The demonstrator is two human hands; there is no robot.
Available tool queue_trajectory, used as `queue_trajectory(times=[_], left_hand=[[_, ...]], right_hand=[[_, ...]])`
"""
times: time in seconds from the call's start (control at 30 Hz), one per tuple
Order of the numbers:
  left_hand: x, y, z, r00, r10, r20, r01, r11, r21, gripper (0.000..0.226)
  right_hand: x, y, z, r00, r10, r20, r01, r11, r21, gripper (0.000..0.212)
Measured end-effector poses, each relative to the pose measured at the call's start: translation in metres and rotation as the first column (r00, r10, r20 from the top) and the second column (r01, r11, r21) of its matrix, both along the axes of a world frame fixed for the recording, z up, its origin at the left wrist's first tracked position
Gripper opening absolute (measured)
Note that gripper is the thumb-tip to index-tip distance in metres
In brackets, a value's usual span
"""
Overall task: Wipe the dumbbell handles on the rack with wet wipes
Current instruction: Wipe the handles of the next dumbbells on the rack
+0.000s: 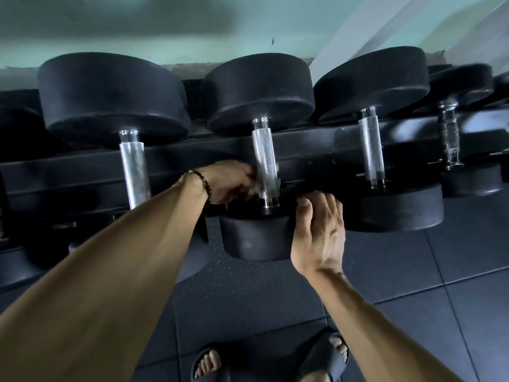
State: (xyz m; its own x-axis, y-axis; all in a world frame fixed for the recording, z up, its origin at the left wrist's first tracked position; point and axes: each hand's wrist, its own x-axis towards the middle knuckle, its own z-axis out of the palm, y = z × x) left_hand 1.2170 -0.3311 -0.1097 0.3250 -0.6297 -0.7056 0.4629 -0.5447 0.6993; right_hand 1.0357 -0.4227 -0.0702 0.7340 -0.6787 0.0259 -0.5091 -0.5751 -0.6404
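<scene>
**Left hand working the wipe on the middle handle**

The left hand [230, 181] is reaching in from the left, a beaded bracelet [202, 183] sitting on its wrist, and its fingers are curling round a crumpled pale wet wipe [254, 188], the grip clamped on the wipe and pressing it against the left side of the knurled steel handle [265, 161] of the middle dumbbell [259, 92]. The wipe is sitting low on that handle, close to the near weight head [254, 238], and a bit of it is showing past the handle on the right side too.

The right hand [319, 232] is coming up from below and resting on the right edge of that near weight head, thumb lying across the top rim, fingers wrapping over the edge, so its grip is closing on the head itself.

The dumbbell is lying across the black rack [68, 172], far head towards the wall, near head overhanging the front rail. To its left, another dumbbell's handle [135, 169] is standing clear of both hands; to its right, a third handle [371, 150] is doing likewise, with a fourth, blurred one [449, 139] at the far right.

Down below, the dark rubber floor tiles [413, 271] are showing, and two feet in black slides [325, 357] are standing just in front of the rack.
</scene>
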Motion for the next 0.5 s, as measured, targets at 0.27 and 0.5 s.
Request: queue_trajectory(times=[0.27, 0.5], left_hand=[[-0.002, 0.003, 0.019, 0.949, 0.313, 0.032, -0.312, 0.950, -0.018, 0.021], [-0.002, -0.017, 0.045, 0.674, 0.738, 0.044, -0.731, 0.674, -0.106, 0.013]], right_hand=[[-0.001, 0.000, 0.001, 1.000, -0.002, 0.005, 0.002, 1.000, 0.004, 0.043], [-0.002, 0.000, -0.002, 1.000, 0.000, 0.021, 0.000, 1.000, -0.003, 0.044]])
